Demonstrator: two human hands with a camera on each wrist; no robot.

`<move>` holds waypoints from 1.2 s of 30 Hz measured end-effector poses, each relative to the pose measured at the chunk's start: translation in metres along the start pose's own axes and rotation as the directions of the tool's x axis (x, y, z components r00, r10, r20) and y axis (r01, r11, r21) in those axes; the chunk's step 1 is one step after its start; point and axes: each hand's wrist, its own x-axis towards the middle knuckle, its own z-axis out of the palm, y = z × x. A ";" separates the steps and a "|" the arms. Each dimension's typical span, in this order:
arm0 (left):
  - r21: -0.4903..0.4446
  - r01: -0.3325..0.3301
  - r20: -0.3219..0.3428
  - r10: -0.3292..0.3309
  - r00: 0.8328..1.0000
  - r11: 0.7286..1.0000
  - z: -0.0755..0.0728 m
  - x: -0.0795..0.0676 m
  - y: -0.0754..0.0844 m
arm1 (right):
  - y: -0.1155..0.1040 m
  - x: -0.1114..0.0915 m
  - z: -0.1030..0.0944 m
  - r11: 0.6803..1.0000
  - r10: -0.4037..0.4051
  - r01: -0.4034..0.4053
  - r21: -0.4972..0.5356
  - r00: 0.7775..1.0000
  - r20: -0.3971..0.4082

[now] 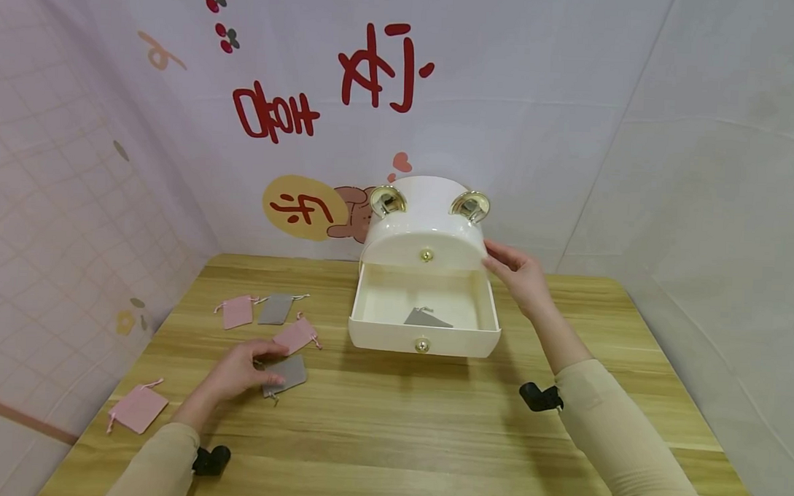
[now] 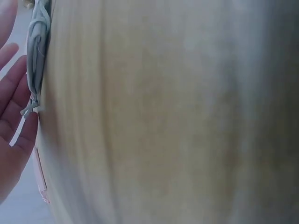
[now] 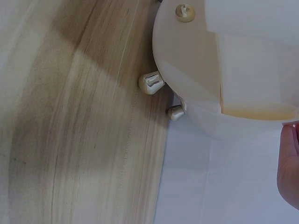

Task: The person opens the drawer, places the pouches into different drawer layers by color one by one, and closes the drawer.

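My left hand (image 1: 248, 370) is at a small grey drawstring pouch (image 1: 290, 374) on the table, with its thumb over the pouch's near left part. In the left wrist view the fingers (image 2: 16, 88) look fairly straight and spread beside the pouch's pale cord. A pink pouch (image 1: 297, 335) lies just beyond. My right hand (image 1: 519, 280) rests against the right side of a white rounded storage box (image 1: 397, 230), its fingers partly hidden there. The box's lower drawer (image 1: 426, 339) is pulled out, and another grey pouch (image 1: 427, 318) lies inside.
Farther left lie a pink pouch (image 1: 238, 312), a grey pouch (image 1: 276, 309) and, nearer the front, another pink pouch (image 1: 140, 408). The box has gold knobs (image 1: 423, 344) and two gold-rimmed ears on top. A printed cloth hangs behind the wooden table (image 1: 397, 438).
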 end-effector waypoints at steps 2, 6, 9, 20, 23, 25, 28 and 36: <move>0.001 0.004 0.009 -0.004 1.000 1.000 0.000 0.000 -0.002 | 0.000 0.000 0.000 1.000 0.000 0.000 0.002 1.000 0.003; -0.021 0.002 0.020 -0.002 1.000 1.000 -0.001 0.001 -0.004 | -0.001 -0.001 -0.001 1.000 0.009 -0.009 -0.007 1.000 0.007; -0.031 0.001 0.028 0.000 1.000 1.000 -0.002 0.001 -0.006 | -0.002 -0.001 -0.001 1.000 0.015 -0.015 -0.015 1.000 0.007; -0.015 -0.030 0.066 0.031 0.997 0.999 -0.004 0.004 -0.009 | -0.002 -0.001 -0.001 1.000 0.010 -0.010 -0.013 1.000 0.005; -0.013 -0.026 0.081 0.027 0.996 1.000 -0.003 0.006 -0.010 | -0.001 -0.001 -0.001 1.000 0.006 -0.006 -0.016 1.000 0.007; -0.021 -0.018 0.079 0.020 0.997 1.000 -0.001 0.006 -0.010 | -0.001 -0.001 -0.001 1.000 0.003 -0.003 -0.017 1.000 0.006; -0.044 -0.032 0.065 0.035 0.997 0.999 0.000 0.006 -0.012 | 0.000 0.000 -0.001 1.000 0.000 0.000 -0.020 1.000 0.003; -0.095 -0.142 0.014 0.144 0.990 0.985 0.001 0.003 -0.012 | 0.000 0.000 0.001 1.000 -0.006 0.006 0.000 1.000 -0.009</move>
